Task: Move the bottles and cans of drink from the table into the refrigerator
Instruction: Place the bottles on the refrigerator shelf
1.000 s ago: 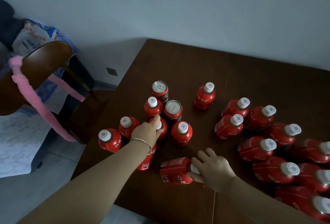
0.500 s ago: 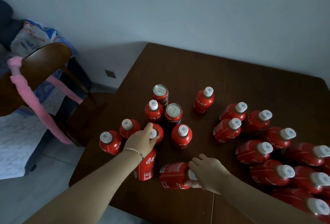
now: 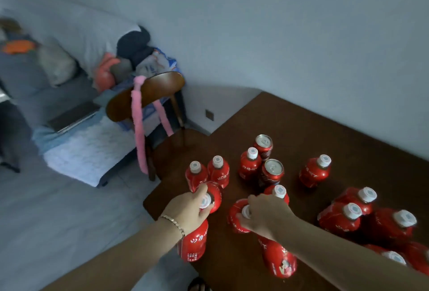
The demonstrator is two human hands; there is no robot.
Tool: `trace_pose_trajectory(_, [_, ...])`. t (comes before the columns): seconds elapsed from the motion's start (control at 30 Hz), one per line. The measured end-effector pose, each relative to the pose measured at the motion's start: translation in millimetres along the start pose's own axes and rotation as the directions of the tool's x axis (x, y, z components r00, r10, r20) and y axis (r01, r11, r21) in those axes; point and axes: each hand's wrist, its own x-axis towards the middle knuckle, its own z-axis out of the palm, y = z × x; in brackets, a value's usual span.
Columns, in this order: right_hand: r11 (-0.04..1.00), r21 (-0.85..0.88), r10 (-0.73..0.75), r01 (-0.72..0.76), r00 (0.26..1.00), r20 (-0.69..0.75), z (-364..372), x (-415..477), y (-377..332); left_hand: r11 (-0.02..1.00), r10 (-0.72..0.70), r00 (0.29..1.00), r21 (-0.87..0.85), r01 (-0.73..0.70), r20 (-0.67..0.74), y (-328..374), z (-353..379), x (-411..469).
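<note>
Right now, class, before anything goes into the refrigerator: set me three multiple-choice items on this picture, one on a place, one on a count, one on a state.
1. Where does the pink strip hang?
A. over the chair back
B. from the wall
C. from a ceiling hook

2. How many silver-topped cans stand on the table?
A. one
B. two
C. four

3. What is the left hand doing?
A. lying flat
B. gripping a red bottle near its cap
C. lifting a can

Answers:
1 A: the strip drapes over the chair's curved back.
2 B: two silver tops show, one behind the other.
3 B: its fingers curl round the bottle's capped top.
</note>
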Motion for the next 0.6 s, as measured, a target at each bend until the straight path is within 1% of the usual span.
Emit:
trace_pose_trajectory(0.03, [0.999, -0.026, -0.041, 0.041, 0.999, -0.009, -8, -1, -8, 0.999, -0.047, 0.998, -0.016, 0.047, -0.04, -2, -5, -13])
trace_pose_trajectory(0.1, [0.983, -0.105, -0.153, 0.15, 0.988, -0.025, -22, -5, -31, 0.98, -0.192, 0.975, -0.081, 0.184, -0.111, -5, -17, -50])
trace_pose_trajectory(0.17, [0.957, -0.144, -0.259, 0.251, 0.965, -0.036, -31, -11, -57, 0.935, -0.341, 0.925, -0.157, 0.316, -0.168, -8, -32, -85])
trace_pose_trajectory(0.2, [0.934, -0.171, -0.32, 0.312, 0.947, -0.019, -35, -17, -76, 0.901, -0.424, 0.883, -0.194, 0.388, -0.2, -11, -40, -110])
trace_pose_trajectory(0.3, [0.847, -0.278, -0.475, 0.453, 0.88, -0.012, -46, -39, -137, 0.791, -0.609, 0.748, -0.272, 0.548, -0.264, -20, -58, -178])
trace_pose_trajectory(0.37, [0.765, -0.369, -0.557, 0.527, 0.83, 0.03, -45, -61, -186, 0.719, -0.694, 0.648, -0.294, 0.629, -0.314, -25, -63, -232])
trace_pose_trajectory(0.43, [0.693, -0.432, -0.614, 0.577, 0.787, 0.066, -38, -86, -232, 0.658, -0.751, 0.557, -0.327, 0.678, -0.355, -27, -65, -286])
trace_pose_trajectory(0.5, [0.581, -0.463, -0.728, 0.67, 0.682, 0.073, -22, -124, -286, 0.564, -0.817, 0.434, -0.372, 0.737, -0.381, -27, -62, -358])
trace_pose_trajectory(0.57, [0.456, -0.452, -0.836, 0.767, 0.543, 0.079, -4, -165, -330, 0.465, -0.865, 0.307, -0.403, 0.788, -0.398, -22, -56, -422])
trace_pose_trajectory(0.6, [0.394, -0.44, -0.874, 0.807, 0.477, 0.093, 9, -193, -357, 0.401, -0.886, 0.227, -0.421, 0.814, -0.404, -15, -51, -463])
